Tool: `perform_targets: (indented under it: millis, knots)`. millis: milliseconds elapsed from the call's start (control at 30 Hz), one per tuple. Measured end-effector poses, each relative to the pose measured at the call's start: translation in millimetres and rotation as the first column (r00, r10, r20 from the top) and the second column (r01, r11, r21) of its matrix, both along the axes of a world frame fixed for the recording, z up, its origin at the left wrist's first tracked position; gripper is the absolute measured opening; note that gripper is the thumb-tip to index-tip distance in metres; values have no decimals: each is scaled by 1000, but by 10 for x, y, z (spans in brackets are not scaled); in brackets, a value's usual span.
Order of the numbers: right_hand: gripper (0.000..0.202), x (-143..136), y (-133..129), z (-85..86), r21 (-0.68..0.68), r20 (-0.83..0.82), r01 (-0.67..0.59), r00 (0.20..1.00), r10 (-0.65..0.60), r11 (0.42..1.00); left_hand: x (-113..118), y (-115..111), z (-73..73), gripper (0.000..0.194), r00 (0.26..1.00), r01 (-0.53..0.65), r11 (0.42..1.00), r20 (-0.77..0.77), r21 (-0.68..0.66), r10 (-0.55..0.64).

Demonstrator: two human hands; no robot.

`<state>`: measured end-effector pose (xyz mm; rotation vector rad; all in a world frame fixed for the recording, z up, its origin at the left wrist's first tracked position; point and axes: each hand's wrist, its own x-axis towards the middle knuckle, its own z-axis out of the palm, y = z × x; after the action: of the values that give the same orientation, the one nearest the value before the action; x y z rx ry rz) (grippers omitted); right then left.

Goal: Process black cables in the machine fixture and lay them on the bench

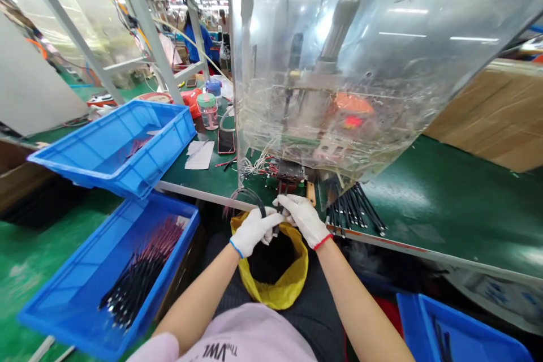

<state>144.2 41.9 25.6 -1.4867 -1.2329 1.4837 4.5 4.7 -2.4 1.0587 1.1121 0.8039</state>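
Observation:
My left hand (255, 231), in a white glove with a blue cuff edge, is closed on a bundle of black cables (255, 198) whose thin reddish wire ends arc off to the left. Right beside it, my right hand (303, 218), gloved in white with a red cuff edge, pinches a short dark length of black cable at the table edge. Both hands are just in front of a small dark machine fixture (291, 169). Below them, a yellow bag (278, 297) with a dark inside stands open between the knees. The fingertips partly hide what they grip.
A scratched clear plastic shield (382, 68) hangs over the machine. More black cables (356, 209) lie at its right on the green table (445, 209). Two blue trays (169, 124) stand at left, the lower holding a cable pile (139, 277). Another blue bin (470, 328) sits lower right.

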Motion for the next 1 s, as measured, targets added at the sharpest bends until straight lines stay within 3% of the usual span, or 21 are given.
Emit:
perform_targets:
  millis: [167,300,433,600,767,900,1000]
  knots:
    - [43,-116,-272,-48,-70,-208,67,975,-81,995,-89,-251,126,26,995,94,991,-14,-90,-95]
    - [41,-168,-532,-240,-69,-347,32,936,-55,997,-288,-551,61,26,981,160,969,-76,-189,-176]
    - [46,-240,-607,-440,-217,-547,14,827,-133,976,-516,-881,-39,30,971,136,943,-148,-303,-188]
    - [43,-329,-638,-568,-228,-509,11,851,-129,974,-714,-1162,-92,34,962,52,943,-237,-329,-136]
    - [41,-387,-707,-638,-170,-510,40,852,-122,985,-857,-1276,-64,24,977,23,941,-194,-339,-94]
    - [38,-374,-698,-653,-269,-577,61,789,-212,961,-925,-1341,-57,22,979,34,936,-178,-352,-102]
    - [37,-369,-729,-661,-374,-601,-40,771,-210,927,-942,-1405,-100,23,984,18,925,-157,-378,-83]
